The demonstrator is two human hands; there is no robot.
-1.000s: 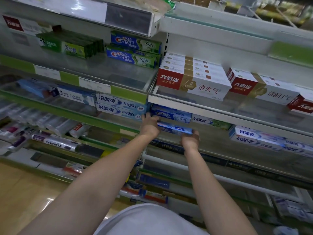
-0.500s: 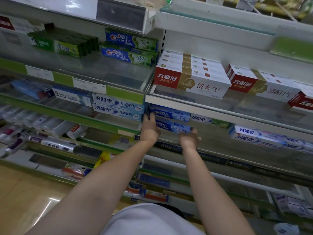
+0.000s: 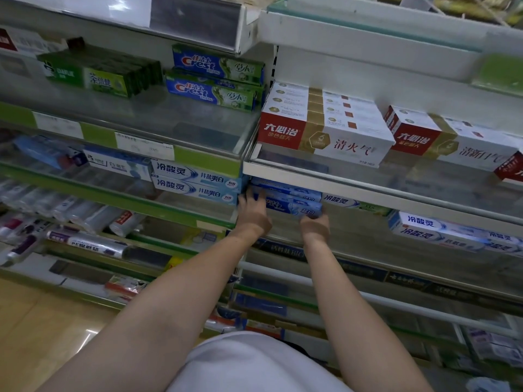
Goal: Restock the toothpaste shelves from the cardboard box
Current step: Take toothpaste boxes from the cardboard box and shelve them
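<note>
A blue toothpaste box (image 3: pixel 294 207) lies lengthwise at the left end of the middle right shelf (image 3: pixel 368 241), under another blue box (image 3: pixel 285 190). My left hand (image 3: pixel 253 213) holds its left end, fingers reaching up along the box. My right hand (image 3: pixel 315 223) grips its right end from below. Most of both hands' fingers are hidden behind the box. The cardboard box is not in view.
Light blue boxes (image 3: pixel 195 183) sit left of my hands on the neighbouring shelf. Red-and-white boxes (image 3: pixel 325 128) fill the shelf above, Crest boxes (image 3: pixel 215 80) and green boxes (image 3: pixel 99 72) higher left. More white-blue boxes (image 3: pixel 441 230) lie at right. Tubes (image 3: pixel 85 241) lie lower left.
Both hands have pushed the blue box deeper and upward into the shelf, under the stacked blue box. The camera has moved closer to the shelves.
</note>
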